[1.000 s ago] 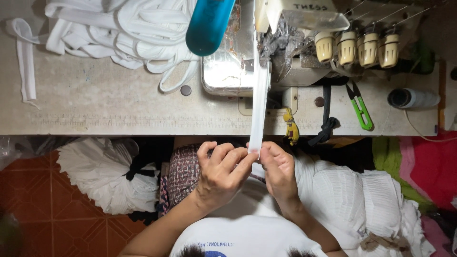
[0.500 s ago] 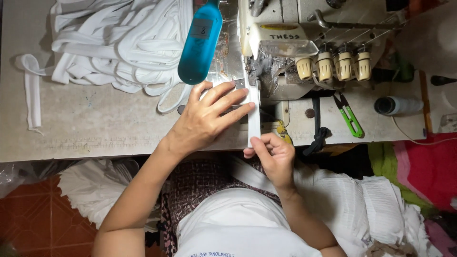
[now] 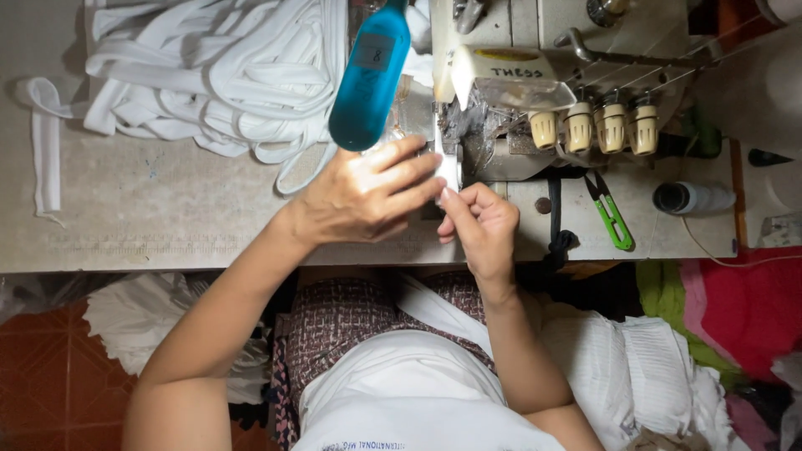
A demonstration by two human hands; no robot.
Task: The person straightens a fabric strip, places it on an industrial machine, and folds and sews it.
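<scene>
A narrow white fabric strip (image 3: 448, 163) runs down from the needle area of the cream sewing machine (image 3: 551, 83) to the table's front edge. My left hand (image 3: 368, 196) lies flat over the strip just in front of the machine, fingers spread and pressing it down. My right hand (image 3: 476, 221) pinches the strip's near end between thumb and fingers, close beside the left fingertips. A blue lamp head (image 3: 369, 77) hangs over the work spot and hides part of the machine bed.
A heap of white strips (image 3: 217, 75) covers the grey table (image 3: 150, 217) at the back left. Green-handled thread snips (image 3: 611, 219) and a thread spool (image 3: 689, 198) lie right of the machine. White cloth piles (image 3: 635, 376) sit below by my lap.
Both hands moved up from the table's front edge toward the machine. The left hand came to rest flat on the strip; the right hand followed, still pinching the strip's end.
</scene>
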